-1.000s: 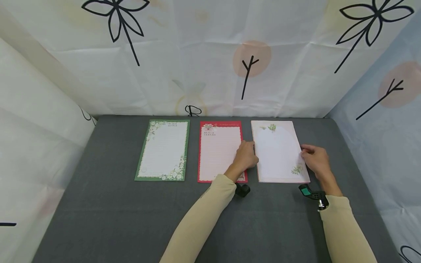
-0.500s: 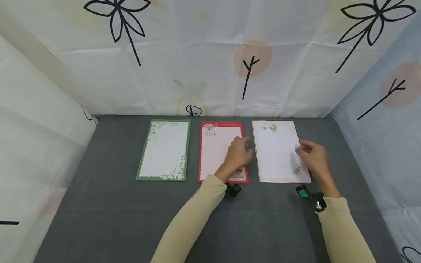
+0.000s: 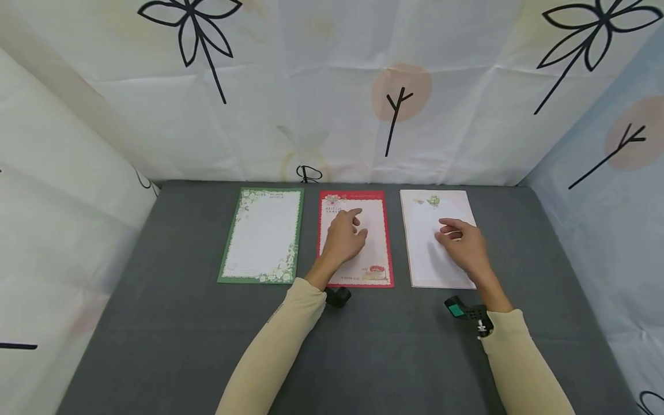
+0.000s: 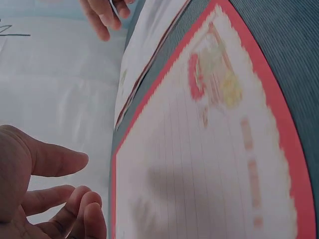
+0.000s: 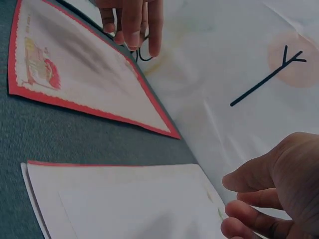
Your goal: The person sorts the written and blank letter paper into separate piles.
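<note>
Three stacks of patterned letter paper lie in a row on the dark grey table. The green-bordered letter paper (image 3: 261, 236) is at left. My left hand (image 3: 343, 236) hovers over the red-bordered letter paper (image 3: 370, 248) in the middle, fingers loosely bent and nothing between them; its shadow falls on the ruled sheet in the left wrist view. Over the white letter paper (image 3: 422, 259) with small green sprigs, at right, hangs my right hand (image 3: 464, 245). Its thumb and fingers are apart and hold nothing. The white stack's edges look slightly uneven in the right wrist view.
The grey table (image 3: 363, 351) extends in front of the papers. A white patterned cloth (image 3: 249, 115) stands close behind them, with more cloth at both sides. Each wrist wears a black camera mount (image 3: 469, 314).
Both hands have left the edges of the white letter paper and moved left. The left hand is now over the red-bordered paper, the right over the white one. The papers stay in place.
</note>
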Demonstrator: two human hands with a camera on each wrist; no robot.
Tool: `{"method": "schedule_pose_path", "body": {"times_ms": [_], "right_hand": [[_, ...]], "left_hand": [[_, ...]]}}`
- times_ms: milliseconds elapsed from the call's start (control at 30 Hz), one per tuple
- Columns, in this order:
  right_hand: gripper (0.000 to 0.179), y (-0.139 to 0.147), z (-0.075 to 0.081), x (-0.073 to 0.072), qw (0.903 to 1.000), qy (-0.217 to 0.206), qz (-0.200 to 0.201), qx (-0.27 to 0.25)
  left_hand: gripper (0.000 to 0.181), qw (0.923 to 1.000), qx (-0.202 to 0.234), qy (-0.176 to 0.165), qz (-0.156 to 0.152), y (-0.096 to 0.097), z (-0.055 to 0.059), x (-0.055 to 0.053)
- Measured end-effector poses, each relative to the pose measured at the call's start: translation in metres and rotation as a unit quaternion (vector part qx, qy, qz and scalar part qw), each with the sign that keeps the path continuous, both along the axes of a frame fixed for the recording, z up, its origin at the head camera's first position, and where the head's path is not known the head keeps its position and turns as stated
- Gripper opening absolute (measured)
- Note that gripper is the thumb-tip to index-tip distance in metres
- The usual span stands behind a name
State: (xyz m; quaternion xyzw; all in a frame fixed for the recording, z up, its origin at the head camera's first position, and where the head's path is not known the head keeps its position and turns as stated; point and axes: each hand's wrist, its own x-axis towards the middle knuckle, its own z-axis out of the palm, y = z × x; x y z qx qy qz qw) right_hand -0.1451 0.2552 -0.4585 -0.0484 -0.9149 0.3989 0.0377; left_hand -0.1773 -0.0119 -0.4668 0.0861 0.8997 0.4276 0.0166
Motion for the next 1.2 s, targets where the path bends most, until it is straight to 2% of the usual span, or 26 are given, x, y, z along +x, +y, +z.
{"method": "schedule_pose_path", "body": {"times_ms": [233,533,700,933,1200], "right_hand": [[0.042,-0.026,-0.005,-0.004,0.9969,-0.008,0.078,-0.013],[0.055,-0.056,-0.015,-0.009,0.9883,-0.034,0.149,-0.003],[0.061,-0.067,-0.017,-0.012,0.9863,-0.051,0.157,0.004],[0.069,-0.077,-0.019,-0.018,0.9855,-0.068,0.150,0.042],[0.072,-0.084,-0.020,-0.019,0.9859,-0.077,0.143,0.041]], "left_hand": [[0.048,0.9990,-0.023,0.023,0.029,-0.033,-0.003,0.002],[0.055,0.9961,-0.074,0.013,0.047,-0.068,-0.011,0.009],[0.058,0.9934,-0.100,0.004,0.057,-0.079,-0.014,0.011],[0.064,0.9892,-0.142,-0.009,0.037,-0.085,-0.019,0.012],[0.059,0.9891,-0.144,-0.005,0.031,-0.085,-0.022,0.014]]}}
